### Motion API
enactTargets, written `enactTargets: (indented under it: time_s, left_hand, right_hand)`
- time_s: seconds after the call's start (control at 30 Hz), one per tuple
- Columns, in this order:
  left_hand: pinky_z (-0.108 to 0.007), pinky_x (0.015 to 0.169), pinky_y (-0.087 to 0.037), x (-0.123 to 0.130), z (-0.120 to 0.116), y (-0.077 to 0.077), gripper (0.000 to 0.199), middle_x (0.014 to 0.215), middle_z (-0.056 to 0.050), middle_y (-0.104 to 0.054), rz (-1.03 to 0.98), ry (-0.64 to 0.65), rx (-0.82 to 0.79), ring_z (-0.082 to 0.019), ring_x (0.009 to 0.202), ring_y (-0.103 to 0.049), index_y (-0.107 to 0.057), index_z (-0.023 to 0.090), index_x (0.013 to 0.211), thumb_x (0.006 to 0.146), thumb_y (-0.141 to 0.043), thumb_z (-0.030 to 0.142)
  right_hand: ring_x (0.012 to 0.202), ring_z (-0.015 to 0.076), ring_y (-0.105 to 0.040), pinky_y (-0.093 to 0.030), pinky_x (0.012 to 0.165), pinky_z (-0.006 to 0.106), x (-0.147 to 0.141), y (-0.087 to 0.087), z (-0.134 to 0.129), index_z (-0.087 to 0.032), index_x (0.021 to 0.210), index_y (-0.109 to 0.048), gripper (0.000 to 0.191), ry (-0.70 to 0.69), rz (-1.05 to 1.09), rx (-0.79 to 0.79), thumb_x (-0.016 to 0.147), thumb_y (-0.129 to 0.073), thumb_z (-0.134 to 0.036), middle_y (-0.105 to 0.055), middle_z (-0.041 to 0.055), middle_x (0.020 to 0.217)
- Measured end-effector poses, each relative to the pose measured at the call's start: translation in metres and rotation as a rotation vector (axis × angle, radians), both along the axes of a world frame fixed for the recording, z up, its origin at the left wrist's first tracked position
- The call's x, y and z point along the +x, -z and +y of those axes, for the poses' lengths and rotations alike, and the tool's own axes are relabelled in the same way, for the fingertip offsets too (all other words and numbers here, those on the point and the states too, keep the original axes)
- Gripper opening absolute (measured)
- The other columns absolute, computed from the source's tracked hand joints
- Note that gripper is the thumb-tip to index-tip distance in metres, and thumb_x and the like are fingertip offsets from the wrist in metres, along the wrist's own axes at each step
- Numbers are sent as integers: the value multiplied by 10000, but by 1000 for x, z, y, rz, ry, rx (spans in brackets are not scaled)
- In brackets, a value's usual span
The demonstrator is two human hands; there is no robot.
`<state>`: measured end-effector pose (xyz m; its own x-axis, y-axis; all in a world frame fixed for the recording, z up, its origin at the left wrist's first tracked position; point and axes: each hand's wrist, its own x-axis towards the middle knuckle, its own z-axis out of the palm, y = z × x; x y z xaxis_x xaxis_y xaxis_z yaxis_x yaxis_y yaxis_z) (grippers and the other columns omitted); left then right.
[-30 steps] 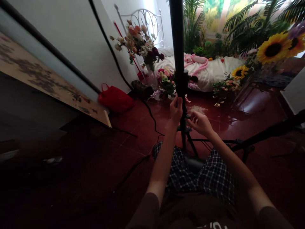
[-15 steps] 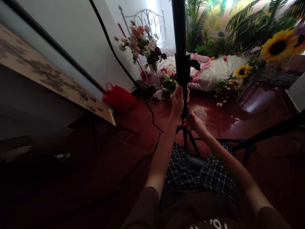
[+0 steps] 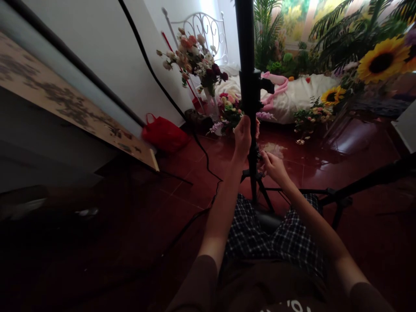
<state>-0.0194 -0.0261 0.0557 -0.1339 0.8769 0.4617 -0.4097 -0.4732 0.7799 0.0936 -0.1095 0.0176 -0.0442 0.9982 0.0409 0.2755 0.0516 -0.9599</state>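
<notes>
A black stand (image 3: 247,52) rises upright between my arms, its spread legs low in front of my knees. My left hand (image 3: 243,132) is wrapped round the pole below a thick black collar (image 3: 250,91) with a knob on its right side. Lower down, my right hand (image 3: 272,164) is at the right of the pole, its fingers pinched together at a small dark knob or clamp (image 3: 259,155). The dim light hides the exact shape of that part.
A second stand's leg (image 3: 367,177) slants in from the right. A black cable (image 3: 208,162) runs along the floor at the left. Beyond are a red bag (image 3: 165,133), a flower vase (image 3: 211,102), sunflowers (image 3: 381,63) and a bed with a white cover (image 3: 295,97).
My right hand has shifted slightly right, from against the pole to the side of the small knob, its fingers drawn together. My left hand keeps its hold.
</notes>
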Motion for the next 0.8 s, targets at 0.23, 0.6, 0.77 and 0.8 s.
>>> enactTargets:
  time_s: [0.23, 0.6, 0.77, 0.8]
  left_hand:
    - [-238, 458, -361, 1, -4, -4, 557, 611, 8, -540, 0, 30, 14, -68, 463, -464, -659, 188, 864, 825, -517, 725]
    - [-225, 405, -320, 3, -9, -1, 587, 537, 30, -476, 104, -34, -12, -66, 412, -418, -667, 201, 874, 912, -376, 709]
    - [-229, 394, -305, 5, -8, 14, 696, 445, 24, -401, 201, -87, -93, -85, 395, -411, -622, 194, 707, 888, -281, 774]
    - [-231, 401, -309, 5, -9, 14, 709, 442, 24, -395, 203, -109, -105, -87, 399, -413, -607, 193, 682, 877, -275, 788]
  right_hand:
    - [673, 208, -632, -243, 558, 282, 3, -17, -4, -196, 719, -584, 521, 12, -817, 333, 978, -441, -625, -688, 104, 743]
    - [787, 222, -733, -285, 563, 261, -10, -17, 6, -140, 857, -787, 541, 14, -1151, 269, 1059, -337, -362, -775, 138, 839]
    - [805, 225, -732, -388, 630, 264, -9, -8, 10, -150, 784, -782, 540, 33, -1016, 257, 1053, -340, -303, -778, 128, 843]
    - [791, 218, -728, -408, 652, 263, -8, -7, 12, -152, 722, -766, 564, 19, -962, 249, 1054, -333, -294, -771, 121, 800]
